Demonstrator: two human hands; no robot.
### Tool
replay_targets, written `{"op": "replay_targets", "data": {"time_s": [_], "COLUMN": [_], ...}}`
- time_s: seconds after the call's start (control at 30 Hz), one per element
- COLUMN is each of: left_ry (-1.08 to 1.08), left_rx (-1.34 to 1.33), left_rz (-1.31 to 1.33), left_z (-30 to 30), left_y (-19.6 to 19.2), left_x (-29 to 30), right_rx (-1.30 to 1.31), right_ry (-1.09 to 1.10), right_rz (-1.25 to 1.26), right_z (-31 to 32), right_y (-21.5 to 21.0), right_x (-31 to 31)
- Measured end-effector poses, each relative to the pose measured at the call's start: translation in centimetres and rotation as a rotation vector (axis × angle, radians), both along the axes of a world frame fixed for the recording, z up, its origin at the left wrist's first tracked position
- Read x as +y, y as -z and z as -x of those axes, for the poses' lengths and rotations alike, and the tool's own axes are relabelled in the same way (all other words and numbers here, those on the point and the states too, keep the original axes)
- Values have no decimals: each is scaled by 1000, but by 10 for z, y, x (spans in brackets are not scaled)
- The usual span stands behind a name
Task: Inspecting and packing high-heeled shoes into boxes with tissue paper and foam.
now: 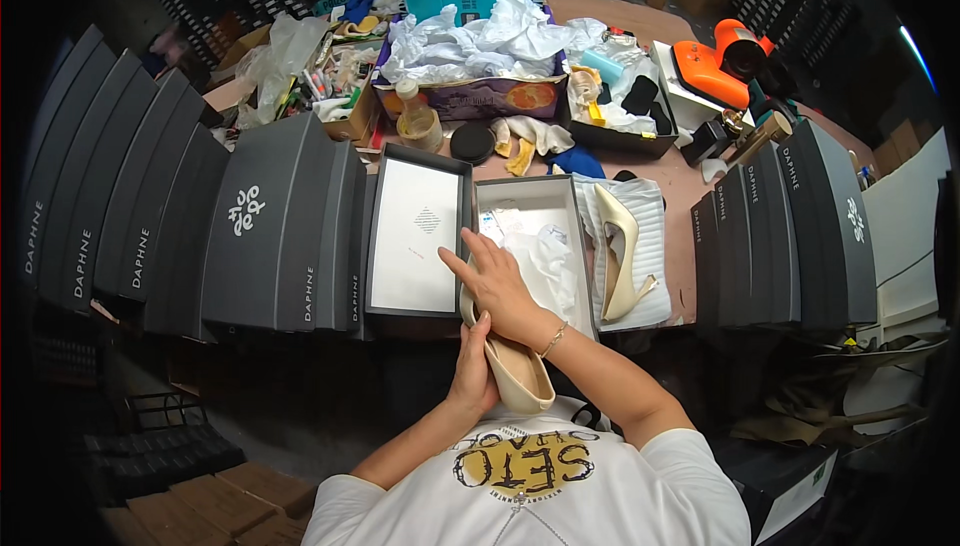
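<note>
Cream shoe (522, 378) held just off the surface's (681, 246) near edge. Left hand (472, 371): fingers curled round its side. Right hand (505, 291): fingers spread over the toe, contact unclear. Probably light, smooth, stiff-soled, scuffable; best gripped by the sides.

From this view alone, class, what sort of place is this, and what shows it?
Probably a shoe-packing workshop: dark grey shoeboxes stand on both sides, the left hand holds a cream pump, and an open shoebox contains white tissue paper.
</note>
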State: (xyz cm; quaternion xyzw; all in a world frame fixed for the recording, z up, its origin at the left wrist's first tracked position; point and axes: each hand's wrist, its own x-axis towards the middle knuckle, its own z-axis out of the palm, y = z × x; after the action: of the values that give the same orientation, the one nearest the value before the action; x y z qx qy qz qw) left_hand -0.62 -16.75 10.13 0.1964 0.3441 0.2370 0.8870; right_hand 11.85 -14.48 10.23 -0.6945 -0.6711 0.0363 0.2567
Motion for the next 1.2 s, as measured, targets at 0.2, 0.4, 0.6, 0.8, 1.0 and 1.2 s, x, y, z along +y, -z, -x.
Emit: {"op": "replay_targets", "data": {"time_s": [0.2,0.4,0.6,0.8,1.0,1.2], "left_ry": [25,-35,-83,-167,-87,91], "left_rx": [2,50,-13,7,-141,-85], "left_rz": [66,85,4,-74,-120,-122], "left_z": [4,11,14,5,3,9], "left_y": [-3,-13,-8,16,10,-4], "left_x": [-2,31,36,34,22,23], "right_rx": [279,-428,-386,580,200,513], "right_ry": [-344,169,131,-185,-234,64], "right_rz": [151,286,249,63,-66,-126], "right_z": [-27,-134,-136,-56,-5,-27], "right_y": [-17,24,65,-67,-26,-51], "right_x": [6,16,11,-26,-27,-37]}}
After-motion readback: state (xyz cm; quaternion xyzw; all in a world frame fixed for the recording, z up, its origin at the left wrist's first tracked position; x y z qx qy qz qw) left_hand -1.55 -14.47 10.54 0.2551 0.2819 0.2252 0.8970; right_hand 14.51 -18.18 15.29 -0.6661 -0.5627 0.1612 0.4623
